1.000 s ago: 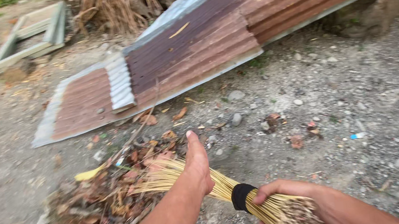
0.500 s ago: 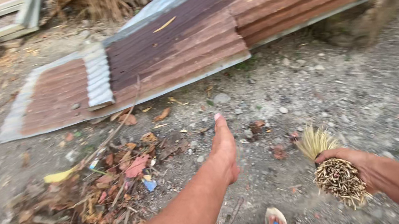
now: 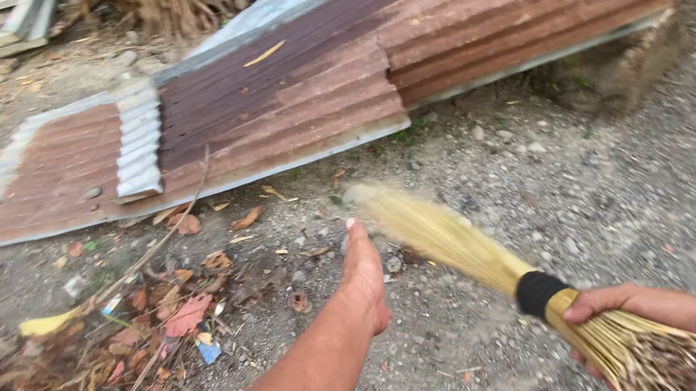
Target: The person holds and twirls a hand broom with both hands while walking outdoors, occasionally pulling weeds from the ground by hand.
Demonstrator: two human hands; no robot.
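two hands (image 3: 504, 291) — one stick broom (image 3: 472, 251)

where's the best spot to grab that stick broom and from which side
Grip the stick broom on the tight bundle just behind the black band, coming from the near butt end, as the right hand does. There the sticks are bound into one firm handle; past the band they fan out loose toward the ground. The left hand is open, off the broom.

One broom (image 3: 462, 248), two hands (image 3: 363, 279)

Stick broom (image 3: 462, 248) in right hand (image 3: 641, 314) now lowered, bristles forward onto gravel.
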